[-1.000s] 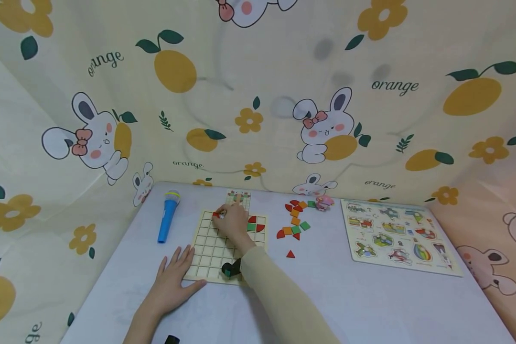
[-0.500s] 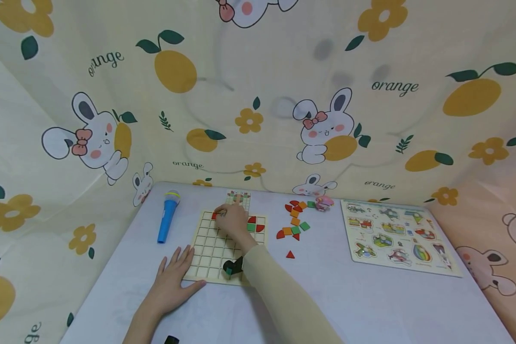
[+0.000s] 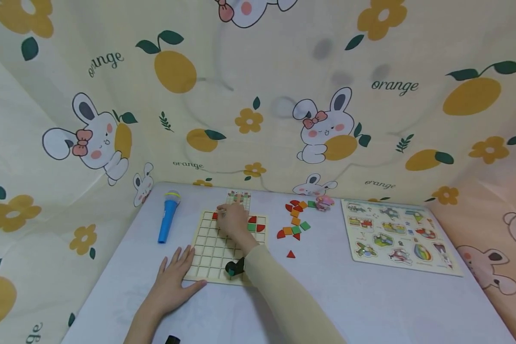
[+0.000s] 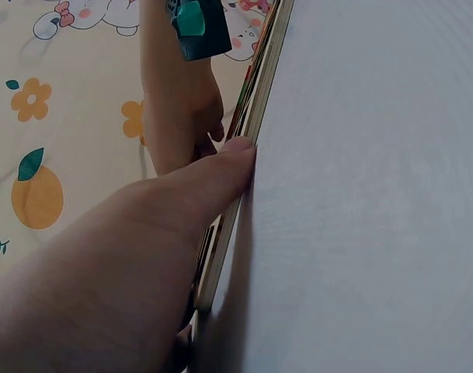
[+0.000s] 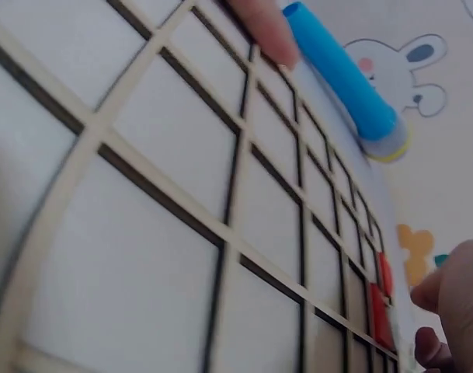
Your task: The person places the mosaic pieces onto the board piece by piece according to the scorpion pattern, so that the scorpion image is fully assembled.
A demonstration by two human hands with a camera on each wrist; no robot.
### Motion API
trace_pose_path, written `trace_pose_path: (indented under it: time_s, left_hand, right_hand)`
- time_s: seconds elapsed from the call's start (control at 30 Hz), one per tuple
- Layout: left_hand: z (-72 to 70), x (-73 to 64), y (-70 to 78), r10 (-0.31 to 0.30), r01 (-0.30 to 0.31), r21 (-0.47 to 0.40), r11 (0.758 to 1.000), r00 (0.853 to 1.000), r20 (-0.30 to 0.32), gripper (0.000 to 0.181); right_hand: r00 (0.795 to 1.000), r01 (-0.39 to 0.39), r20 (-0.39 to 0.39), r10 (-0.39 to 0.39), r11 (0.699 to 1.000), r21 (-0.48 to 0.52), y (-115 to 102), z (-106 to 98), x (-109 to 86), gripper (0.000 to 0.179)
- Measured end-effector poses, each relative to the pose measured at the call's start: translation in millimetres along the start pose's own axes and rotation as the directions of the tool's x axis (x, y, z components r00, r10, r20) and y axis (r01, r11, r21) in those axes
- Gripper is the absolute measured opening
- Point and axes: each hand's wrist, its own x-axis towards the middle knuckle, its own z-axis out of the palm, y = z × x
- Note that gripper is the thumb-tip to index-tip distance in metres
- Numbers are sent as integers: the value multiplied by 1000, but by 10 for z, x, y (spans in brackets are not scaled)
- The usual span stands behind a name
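Observation:
A pale wooden grid board (image 3: pixel 206 246) lies on the table. My left hand (image 3: pixel 169 282) rests beside its lower-left corner, fingers spread; in the left wrist view the thumb (image 4: pixel 213 175) touches the board's edge. My right hand (image 3: pixel 233 220) is over the board's far rows with bent fingers. Two red pieces (image 5: pixel 381 317) sit in cells near those fingers (image 5: pixel 463 291) in the right wrist view; whether the fingertips pinch anything is hidden. Red quarter-round pieces (image 3: pixel 260 228) and a green square (image 3: pixel 251 227) sit at the board's far right. A pattern card (image 3: pixel 244 198) lies behind it.
Loose orange, green and red pieces (image 3: pixel 295 222) lie right of the board, with a red triangle (image 3: pixel 291 254) nearer. A pink toy (image 3: pixel 324 203) stands behind them. A picture puzzle (image 3: pixel 395 239) lies far right, a blue toy microphone (image 3: pixel 168 217) left.
My right hand has shifted slightly right along the far row, showing more of the red piece at its left. My left hand stays in place.

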Motion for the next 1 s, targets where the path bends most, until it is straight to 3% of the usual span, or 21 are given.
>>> trace_pose_path:
  time_s: [0.2,0.47,0.7,0.87,1.0]
  left_hand:
    - [-9,6,41,7,-7,4,1000,1000,-5,105]
    - [11,27,41,0,0,8,1000,1000,5,106]
    - [54,21,39,2,-2,3,1000,1000,16,106]
    - [57,9,13,5,-5,9,1000,1000,-19,105]
    - [55,2,-6,3,-3,8,1000,1000,-27,105]
  right_hand:
    - [996,-13,-86,23,993,118,64,-215,6,34]
    - [998,-43,-40,55,965,258,196,-557,-137,33]
    - [996,-61,-43,74,966,253,329,-886,-468,31]
    - [995,-25,-85,47,972,235,492,-1058,-647,28]
    - [991,-40,-113,65,977,212,667,-1235,-763,27]
